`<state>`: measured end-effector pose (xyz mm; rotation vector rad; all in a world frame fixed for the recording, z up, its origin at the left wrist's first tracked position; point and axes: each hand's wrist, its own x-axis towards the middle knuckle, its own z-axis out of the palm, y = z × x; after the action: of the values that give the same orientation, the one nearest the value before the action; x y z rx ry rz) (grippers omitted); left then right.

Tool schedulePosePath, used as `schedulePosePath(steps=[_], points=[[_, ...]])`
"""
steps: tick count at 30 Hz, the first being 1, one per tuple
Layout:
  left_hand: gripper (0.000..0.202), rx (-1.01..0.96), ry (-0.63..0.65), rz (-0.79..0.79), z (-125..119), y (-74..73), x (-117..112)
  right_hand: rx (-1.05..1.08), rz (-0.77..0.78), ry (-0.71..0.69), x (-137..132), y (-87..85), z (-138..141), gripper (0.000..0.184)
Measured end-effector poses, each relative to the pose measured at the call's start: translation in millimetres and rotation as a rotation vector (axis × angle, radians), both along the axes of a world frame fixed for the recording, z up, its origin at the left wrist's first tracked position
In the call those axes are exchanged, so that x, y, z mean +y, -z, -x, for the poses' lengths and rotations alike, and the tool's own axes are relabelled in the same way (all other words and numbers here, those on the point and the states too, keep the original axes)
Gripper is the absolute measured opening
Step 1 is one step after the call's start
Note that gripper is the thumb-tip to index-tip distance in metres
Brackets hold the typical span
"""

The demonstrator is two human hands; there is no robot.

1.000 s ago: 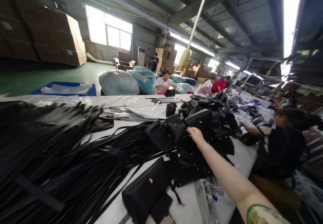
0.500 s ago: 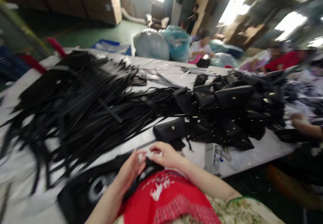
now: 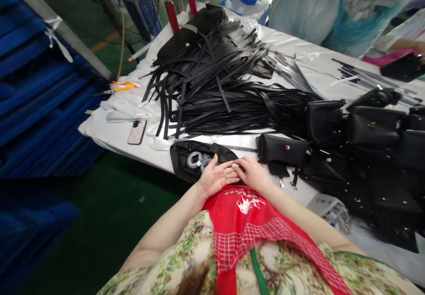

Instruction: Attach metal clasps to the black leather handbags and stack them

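My left hand (image 3: 215,178) and my right hand (image 3: 255,175) meet fingertip to fingertip at the table's near edge, just above my red apron. The fingers are pressed together around a small pale piece (image 3: 234,165) that is too small to name. Directly beyond the left hand lies a flat black piece (image 3: 182,160) bearing pale rings. Just beyond the right hand sits a small black bag (image 3: 282,149) with a gold stud. A big heap of black straps (image 3: 215,78) covers the middle of the white table (image 3: 114,137).
Many black bags (image 3: 375,153) are piled at the right. A phone (image 3: 137,132) lies at the table's left edge, by white cloths. Two red posts (image 3: 171,16) and a fan stand behind. Blue stacks (image 3: 36,95) fill the left. Another person's arm (image 3: 403,42) and filled plastic sacks (image 3: 305,7) lie beyond.
The view has swung left and down. My right hand came back from the bag pile, and both hands now meet over the small piece at the table edge.
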<state>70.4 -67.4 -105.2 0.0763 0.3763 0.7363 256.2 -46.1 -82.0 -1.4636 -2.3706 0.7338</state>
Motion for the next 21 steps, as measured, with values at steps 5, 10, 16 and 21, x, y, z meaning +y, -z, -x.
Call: schedulePosePath(steps=[5,10,16,21], points=[[0.08,-0.014,-0.098,0.046,29.7,4.2,-12.6,0.203,0.227,0.123,3.9,10.0,16.7,0.022],[0.077,-0.029,-0.115,0.094,52.6,1.8,-18.6,0.105,0.082,-0.156,-3.9,-5.3,43.6,0.029],[0.069,-0.025,-0.077,0.092,70.0,0.3,-22.0,-0.298,-0.051,-0.383,-7.6,-7.7,61.3,0.031],[0.07,0.089,0.034,-0.023,74.5,-9.2,-15.7,-0.253,-0.012,-0.226,-8.3,11.8,55.3,0.028]])
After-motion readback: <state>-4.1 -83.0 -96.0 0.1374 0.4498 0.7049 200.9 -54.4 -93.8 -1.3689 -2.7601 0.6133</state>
